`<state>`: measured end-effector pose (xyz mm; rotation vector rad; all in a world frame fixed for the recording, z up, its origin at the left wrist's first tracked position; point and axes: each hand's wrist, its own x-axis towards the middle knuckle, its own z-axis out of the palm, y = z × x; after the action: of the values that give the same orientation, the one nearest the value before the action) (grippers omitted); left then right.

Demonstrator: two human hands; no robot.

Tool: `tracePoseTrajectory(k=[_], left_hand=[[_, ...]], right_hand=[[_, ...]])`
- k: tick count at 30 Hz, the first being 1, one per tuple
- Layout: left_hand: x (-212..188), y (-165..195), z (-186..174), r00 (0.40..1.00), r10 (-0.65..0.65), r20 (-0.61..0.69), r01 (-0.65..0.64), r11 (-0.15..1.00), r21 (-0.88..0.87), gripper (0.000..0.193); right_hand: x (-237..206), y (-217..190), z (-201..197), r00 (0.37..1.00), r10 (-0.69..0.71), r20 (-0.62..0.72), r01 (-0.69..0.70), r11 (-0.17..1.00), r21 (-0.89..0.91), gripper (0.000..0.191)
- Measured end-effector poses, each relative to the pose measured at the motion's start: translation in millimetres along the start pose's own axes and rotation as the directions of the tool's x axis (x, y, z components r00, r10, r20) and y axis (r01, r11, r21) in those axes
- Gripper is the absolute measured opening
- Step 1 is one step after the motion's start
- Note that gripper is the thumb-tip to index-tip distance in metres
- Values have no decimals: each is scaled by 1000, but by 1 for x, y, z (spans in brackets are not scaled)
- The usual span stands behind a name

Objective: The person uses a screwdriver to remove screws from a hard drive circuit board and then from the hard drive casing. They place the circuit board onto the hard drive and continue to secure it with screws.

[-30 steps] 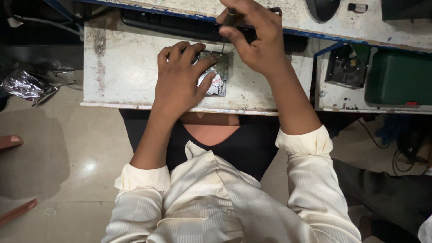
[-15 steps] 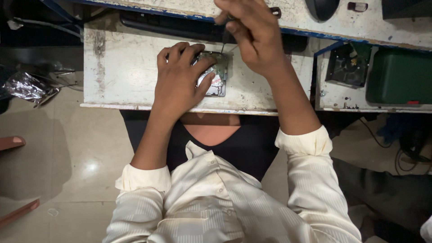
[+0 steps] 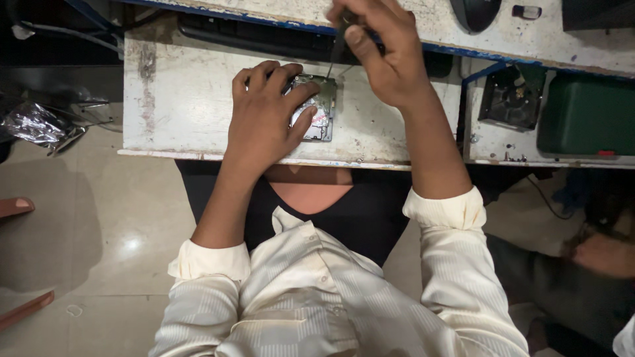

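A small silvery hard drive [image 3: 321,109] lies on a worn white pull-out shelf [image 3: 185,99]. My left hand [image 3: 264,112] rests flat on top of it, fingers spread, pressing it down and covering most of it. My right hand [image 3: 387,53] is closed around a thin screwdriver [image 3: 335,56], held upright. The tip of the tool touches the drive's far right corner.
A black keyboard [image 3: 231,33] lies behind the shelf under the desk edge. A computer mouse [image 3: 475,12] sits on the desk top. To the right stand a black fan part [image 3: 512,99] and a green box [image 3: 585,116]. Crumpled foil [image 3: 36,125] lies at the left.
My right hand has shifted slightly up and right, turning the screwdriver on the drive's corner. The left hand has kept its place on the drive.
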<state>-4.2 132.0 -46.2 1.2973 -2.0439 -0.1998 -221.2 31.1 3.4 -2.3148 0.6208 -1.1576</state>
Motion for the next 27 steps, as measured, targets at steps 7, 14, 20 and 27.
tracePoseTrajectory(k=[7, 14, 20, 27], left_hand=[[0, 0, 0, 1000, 1, 4, -1, 1000, 15, 26], [0, 1, 1, 1000, 6, -2, -6, 1000, 20, 26], [0, 0, 1, 1000, 2, 16, -3, 1000, 19, 26], [0, 0, 3, 1000, 16, 19, -17, 998, 55, 26]], right_hand=[[-7, 9, 2, 993, 58, -98, -50, 995, 88, 21], [-5, 10, 0, 992, -73, -107, 45, 969, -244, 29], [-5, -2, 10, 996, -71, 46, 71, 997, 3, 42], [-6, -1, 11, 998, -69, 7, 69, 997, -17, 40]])
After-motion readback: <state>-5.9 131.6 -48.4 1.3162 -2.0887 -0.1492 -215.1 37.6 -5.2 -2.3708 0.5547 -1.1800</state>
